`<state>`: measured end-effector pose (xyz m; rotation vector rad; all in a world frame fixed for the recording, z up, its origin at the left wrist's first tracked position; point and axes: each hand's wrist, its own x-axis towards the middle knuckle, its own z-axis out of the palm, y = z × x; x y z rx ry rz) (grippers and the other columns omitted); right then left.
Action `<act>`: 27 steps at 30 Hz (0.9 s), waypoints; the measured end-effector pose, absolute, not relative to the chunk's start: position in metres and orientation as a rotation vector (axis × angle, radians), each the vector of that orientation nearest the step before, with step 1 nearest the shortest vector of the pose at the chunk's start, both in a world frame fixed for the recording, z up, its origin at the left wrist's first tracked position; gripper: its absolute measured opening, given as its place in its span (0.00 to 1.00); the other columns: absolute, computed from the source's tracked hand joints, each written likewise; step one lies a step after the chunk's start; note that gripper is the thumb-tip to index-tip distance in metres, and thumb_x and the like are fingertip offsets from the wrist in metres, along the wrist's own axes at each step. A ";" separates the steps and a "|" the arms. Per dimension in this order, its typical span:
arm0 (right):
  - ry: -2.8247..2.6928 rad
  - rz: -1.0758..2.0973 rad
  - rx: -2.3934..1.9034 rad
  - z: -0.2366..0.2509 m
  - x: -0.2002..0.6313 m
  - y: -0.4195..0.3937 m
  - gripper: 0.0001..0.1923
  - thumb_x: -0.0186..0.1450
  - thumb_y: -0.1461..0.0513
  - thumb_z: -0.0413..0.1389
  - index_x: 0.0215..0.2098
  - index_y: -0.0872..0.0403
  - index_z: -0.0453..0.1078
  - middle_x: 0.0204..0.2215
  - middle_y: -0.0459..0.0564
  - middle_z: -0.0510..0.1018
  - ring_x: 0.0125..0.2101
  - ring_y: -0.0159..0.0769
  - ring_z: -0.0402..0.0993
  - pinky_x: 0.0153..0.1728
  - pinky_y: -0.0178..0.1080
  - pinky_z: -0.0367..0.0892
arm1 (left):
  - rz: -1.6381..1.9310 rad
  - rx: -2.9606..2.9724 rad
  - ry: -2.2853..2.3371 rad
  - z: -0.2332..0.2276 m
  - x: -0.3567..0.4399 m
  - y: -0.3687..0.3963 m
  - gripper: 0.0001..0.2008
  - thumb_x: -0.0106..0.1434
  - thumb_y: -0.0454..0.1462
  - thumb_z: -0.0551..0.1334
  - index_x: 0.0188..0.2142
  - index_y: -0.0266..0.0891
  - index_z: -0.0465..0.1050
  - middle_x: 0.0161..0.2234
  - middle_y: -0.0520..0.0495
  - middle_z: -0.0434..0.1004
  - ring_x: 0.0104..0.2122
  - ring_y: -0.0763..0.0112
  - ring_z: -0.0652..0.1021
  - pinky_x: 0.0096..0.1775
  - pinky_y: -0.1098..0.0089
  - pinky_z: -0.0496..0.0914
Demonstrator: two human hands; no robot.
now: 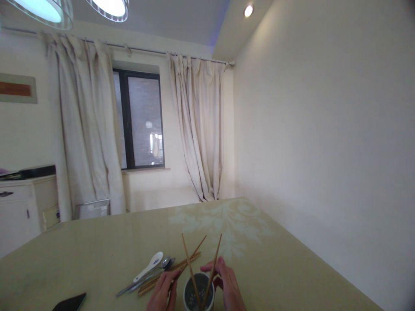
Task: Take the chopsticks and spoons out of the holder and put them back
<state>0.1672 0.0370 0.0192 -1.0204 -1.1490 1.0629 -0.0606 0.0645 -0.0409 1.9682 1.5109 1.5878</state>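
A round utensil holder (pixel 185 298) with a perforated bottom stands at the table's near edge, between my hands. Two wooden chopsticks stand in it, leaning apart: the left chopstick (pixel 188 259) and the right chopstick (pixel 216 257). My right hand (pixel 228 287) is at the holder's right rim, its fingers closed about the right chopstick. Left of the holder, my left hand (pixel 164 290) has its fingers pinched together at the low end of a slanting chopstick (pixel 198 246). More chopsticks (pixel 152 285) lie beside that hand, next to a white spoon (pixel 149 265) and metal spoons (pixel 166 261).
A dark flat object (pixel 69 302) lies at the table's near left. The green patterned table (pixel 106 250) reaches towards curtains (pixel 197 129) and a window (pixel 144 121). A wall (pixel 324 151) runs along its right side; a white cabinet (pixel 19 211) stands at far left.
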 end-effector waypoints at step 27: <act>-0.783 0.579 -0.893 0.070 0.213 0.049 0.25 0.68 0.38 0.60 0.39 0.50 0.67 0.26 0.46 0.81 0.26 0.37 0.76 0.30 0.38 0.70 | 0.878 2.331 2.138 -0.013 -0.085 0.041 0.21 0.74 0.36 0.52 0.57 0.42 0.80 0.57 0.39 0.82 0.58 0.50 0.78 0.60 0.49 0.71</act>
